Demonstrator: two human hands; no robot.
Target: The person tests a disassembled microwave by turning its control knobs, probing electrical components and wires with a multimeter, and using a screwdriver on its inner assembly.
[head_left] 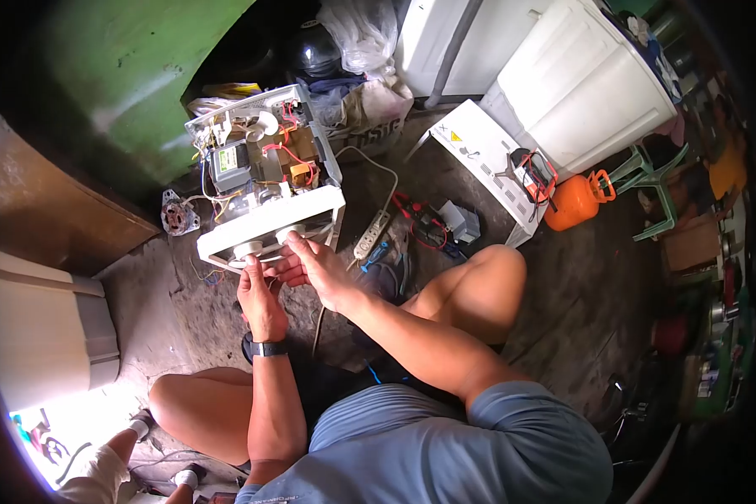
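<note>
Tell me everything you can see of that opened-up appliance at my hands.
The appliance has a pale, seemingly metal casing, open on top. Inside are red and yellow wires, a grey box with a green-and-white label, and an orange part. Two round white parts protrude near its white front edge. It sits angled, apparently on the floor. Your left hand and right hand are at those round parts.

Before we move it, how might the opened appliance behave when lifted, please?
The opened appliance would probably feel heavy around its bulky grey block. Its boxy housing looks stiff, though the exposed red wires could flop or snag.
</note>
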